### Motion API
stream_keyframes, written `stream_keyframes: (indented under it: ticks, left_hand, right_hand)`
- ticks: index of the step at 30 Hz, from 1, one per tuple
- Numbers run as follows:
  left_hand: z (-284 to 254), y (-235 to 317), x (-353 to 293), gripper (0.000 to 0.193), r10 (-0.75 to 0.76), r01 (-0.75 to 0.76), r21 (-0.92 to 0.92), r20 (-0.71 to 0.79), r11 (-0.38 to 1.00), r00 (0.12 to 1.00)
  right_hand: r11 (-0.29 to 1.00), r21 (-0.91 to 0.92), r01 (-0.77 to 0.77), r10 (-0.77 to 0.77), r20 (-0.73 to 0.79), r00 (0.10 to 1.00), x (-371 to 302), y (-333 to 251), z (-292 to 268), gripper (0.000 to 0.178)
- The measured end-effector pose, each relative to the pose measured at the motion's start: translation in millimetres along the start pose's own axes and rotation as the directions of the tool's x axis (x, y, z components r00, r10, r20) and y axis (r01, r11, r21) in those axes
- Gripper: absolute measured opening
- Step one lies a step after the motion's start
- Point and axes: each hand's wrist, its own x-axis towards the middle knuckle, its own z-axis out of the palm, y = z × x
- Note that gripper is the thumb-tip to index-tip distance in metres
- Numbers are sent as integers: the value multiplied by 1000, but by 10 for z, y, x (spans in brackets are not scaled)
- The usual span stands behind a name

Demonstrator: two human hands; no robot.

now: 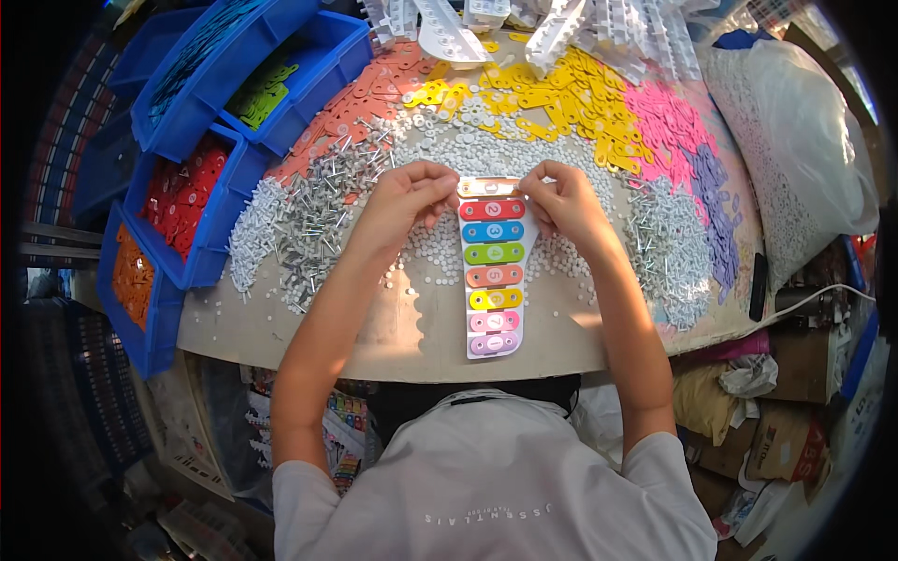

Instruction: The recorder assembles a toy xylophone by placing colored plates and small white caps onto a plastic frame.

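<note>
A small toy xylophone (517,266) lies on the table in front of me, with a white tapering base and a column of coloured bars, most showing a metal pin at each end. Across its far end sits a glinting orange bar (491,187). My left hand (412,198) is closed, thumb and forefinger pinched at the bar's left end. At the right end, the fingertips of my right hand (565,200) are pinched too. Whether either pinch also hides a small pin cannot be seen. White round caps (435,251) lie scattered around the xylophone.
Metal pins (318,220) heap at left, white pins (669,248) at right. Yellow bars (571,93), pink bars (669,122) and purple bars (716,220) lie beyond. Blue bins (201,257) line the left. A filled plastic bag (795,140) stands right; white bases (561,33) pile behind.
</note>
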Motion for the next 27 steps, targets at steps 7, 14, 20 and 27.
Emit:
stream_keyframes:
  ticks: [7,14,20,27]
  left_hand:
    - [24,-56,163,14,-39,37,104,19,994,999]
    - [84,10,166,27,-23,53,296,-101,954,995]
    - [51,27,255,35,-286,267,340,6,902,958]
    - [68,-14,330,29,-312,293,306,15,906,950]
  right_hand:
    - [999,-45,-23,23,-13,1000,-16,-126,12,18]
    - [986,-150,-67,79,78,994,52,-192,-61,26]
    - [919,-344,-192,256,148,955,135,-283,-149,33]
    - [907,-330,-262,366,307,879,338,-226,-252,36]
